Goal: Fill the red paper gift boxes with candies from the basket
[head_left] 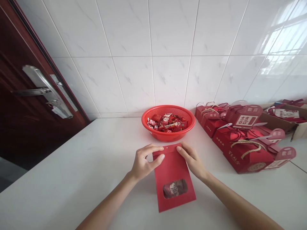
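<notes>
A flat red paper bag [170,172] lies on the white table, tilted slightly, with wrapped sweets showing through the window near its lower end. Its top edge is folded over and has a small hole. My left hand [146,161] pinches the upper left corner between thumb and fingers. At the upper right corner my right hand [192,159] grips the bag, thumb on the front and the other fingers partly hidden. Just beyond the bag stands a red plastic basket [168,136] holding many wrapped sweets [166,123].
Red gift boxes [242,156] with rope handles crowd the right side. Behind them, a cardboard box [283,124] holds more red packaging. White tiles line the back wall, and a dark red door [21,105] with a metal handle is at left.
</notes>
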A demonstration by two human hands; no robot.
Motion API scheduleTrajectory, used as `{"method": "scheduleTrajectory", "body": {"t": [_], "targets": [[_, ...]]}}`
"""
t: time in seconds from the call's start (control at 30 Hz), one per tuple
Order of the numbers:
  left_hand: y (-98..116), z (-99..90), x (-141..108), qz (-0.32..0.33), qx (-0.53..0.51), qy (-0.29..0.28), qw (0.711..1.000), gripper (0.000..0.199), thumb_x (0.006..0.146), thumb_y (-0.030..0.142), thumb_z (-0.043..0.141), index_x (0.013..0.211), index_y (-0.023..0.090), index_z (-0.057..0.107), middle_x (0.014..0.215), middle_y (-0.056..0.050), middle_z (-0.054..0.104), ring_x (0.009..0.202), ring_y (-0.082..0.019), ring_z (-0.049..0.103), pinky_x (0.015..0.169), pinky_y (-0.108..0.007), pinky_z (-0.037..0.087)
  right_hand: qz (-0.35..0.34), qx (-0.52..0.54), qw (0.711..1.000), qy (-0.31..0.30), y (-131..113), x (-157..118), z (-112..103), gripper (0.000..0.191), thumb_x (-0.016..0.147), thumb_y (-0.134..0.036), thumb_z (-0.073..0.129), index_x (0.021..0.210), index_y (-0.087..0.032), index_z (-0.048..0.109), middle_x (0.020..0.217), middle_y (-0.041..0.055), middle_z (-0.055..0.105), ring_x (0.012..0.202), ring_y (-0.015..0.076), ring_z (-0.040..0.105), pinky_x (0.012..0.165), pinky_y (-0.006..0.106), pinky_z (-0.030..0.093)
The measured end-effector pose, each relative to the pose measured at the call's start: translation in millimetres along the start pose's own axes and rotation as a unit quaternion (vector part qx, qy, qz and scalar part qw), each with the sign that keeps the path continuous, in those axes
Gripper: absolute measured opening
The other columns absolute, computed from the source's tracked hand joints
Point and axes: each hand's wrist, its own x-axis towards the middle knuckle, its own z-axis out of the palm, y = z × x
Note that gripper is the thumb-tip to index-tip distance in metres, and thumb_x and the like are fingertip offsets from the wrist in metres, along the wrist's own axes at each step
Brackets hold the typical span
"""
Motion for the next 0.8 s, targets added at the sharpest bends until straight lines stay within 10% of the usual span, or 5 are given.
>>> {"method": "scheduleTrajectory", "body": {"t": [0.5, 0.8], "targets": [[-3, 5.7, -5, -0.173, -0.121, 0.017, 0.977, 0.045, 0.085, 0.047, 0.067, 0.121, 0.02, 0.067, 0.108, -0.007, 0.073, 0.085, -0.02, 0.067, 0.078, -0.03, 0.054, -0.017, -0.025, 0.998, -0.054, -6, 6, -17, 0.044, 0.085, -0.06, 0.064, 0.076, -0.017, 0.061, 0.07, 0.0016, 0.06, 0.069, 0.0164, 0.057, 0.063, 0.028, 0.047], [-31, 33.0, -9, -0.258, -0.299, -0.023, 0.919, 0.051, 0.086, 0.06, 0.056, 0.109, 0.016, 0.067, 0.088, -0.008, 0.071, 0.078, -0.022, 0.063, 0.074, -0.033, 0.049, -0.153, -0.093, 0.98, 0.092, -38, 7, -53, 0.038, 0.086, -0.052, 0.066, 0.072, -0.017, 0.061, 0.06, -0.0044, 0.044, 0.052, 0.0081, 0.036, 0.046, 0.022, 0.03]]}}
